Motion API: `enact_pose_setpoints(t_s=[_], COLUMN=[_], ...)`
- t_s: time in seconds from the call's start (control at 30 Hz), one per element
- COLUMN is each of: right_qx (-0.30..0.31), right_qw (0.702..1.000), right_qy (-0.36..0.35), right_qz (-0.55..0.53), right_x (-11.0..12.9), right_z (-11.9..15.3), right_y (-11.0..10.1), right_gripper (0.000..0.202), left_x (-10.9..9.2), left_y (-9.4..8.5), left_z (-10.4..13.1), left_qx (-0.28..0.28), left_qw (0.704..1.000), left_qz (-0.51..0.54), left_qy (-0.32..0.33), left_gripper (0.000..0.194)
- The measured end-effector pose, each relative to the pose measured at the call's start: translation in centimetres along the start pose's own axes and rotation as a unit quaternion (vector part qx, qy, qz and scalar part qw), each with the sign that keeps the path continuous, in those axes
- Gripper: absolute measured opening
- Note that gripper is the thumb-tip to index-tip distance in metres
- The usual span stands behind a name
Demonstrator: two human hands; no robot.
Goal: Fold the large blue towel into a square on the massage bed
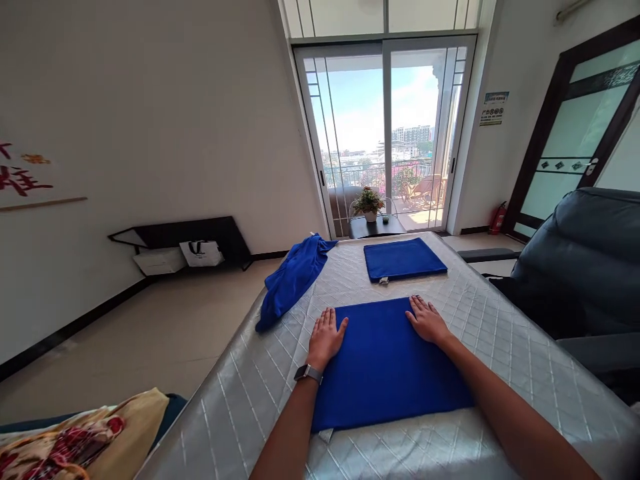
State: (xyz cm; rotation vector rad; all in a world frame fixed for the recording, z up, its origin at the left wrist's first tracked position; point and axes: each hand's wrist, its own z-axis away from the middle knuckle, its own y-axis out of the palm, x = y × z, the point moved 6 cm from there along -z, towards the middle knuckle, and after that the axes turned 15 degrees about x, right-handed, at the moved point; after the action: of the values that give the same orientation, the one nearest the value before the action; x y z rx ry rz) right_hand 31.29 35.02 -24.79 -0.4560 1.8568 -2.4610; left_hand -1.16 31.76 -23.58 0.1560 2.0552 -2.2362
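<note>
A blue cloth (pixel 385 367) lies flat in a rectangle on the quilted silver-grey mattress (pixel 240 400), a small white tag at its lower left edge. My left hand (pixel 326 337), with a watch on the wrist, rests flat at the cloth's upper left edge, fingers stretched out. At the upper right corner my right hand (pixel 427 320) lies flat with its fingers extended. Beyond them is a second flat blue cloth (pixel 405 259), also tagged. A crumpled blue cloth (pixel 295 277) lies at the mattress's left edge.
Patterned bedding (pixel 85 440) is at the lower left. A dark armchair (pixel 580 260) stands close on the right. Past the far edge is a small black table (pixel 375 228) with a potted plant (pixel 369 203), before sliding glass doors. A low black rack (pixel 190 233) stands by the left wall.
</note>
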Motion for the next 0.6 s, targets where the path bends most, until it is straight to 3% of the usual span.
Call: enact_pose_setpoints(t_s=[0.33,0.53,0.6], right_qx=[-0.034,-0.02,-0.006], right_qw=[0.998,1.0,1.0], right_qy=[-0.011,0.001,0.011], right_qz=[0.042,0.012,-0.003], right_x=[1.7,1.9,1.7], right_z=[2.6,5.6,6.1], right_y=[-1.4,0.4,1.0], right_gripper=[0.066,0.074,0.076], left_x=[-0.4,-0.4,-0.7], left_y=[-0.7,-0.5,-1.6], left_z=[0.7,0.8,1.1], left_qx=[0.009,0.007,-0.021], left_qw=[1.0,1.0,0.999], left_qz=[0.007,0.012,0.027], left_qy=[0.0,0.005,0.011], left_gripper=[0.08,0.077,0.072])
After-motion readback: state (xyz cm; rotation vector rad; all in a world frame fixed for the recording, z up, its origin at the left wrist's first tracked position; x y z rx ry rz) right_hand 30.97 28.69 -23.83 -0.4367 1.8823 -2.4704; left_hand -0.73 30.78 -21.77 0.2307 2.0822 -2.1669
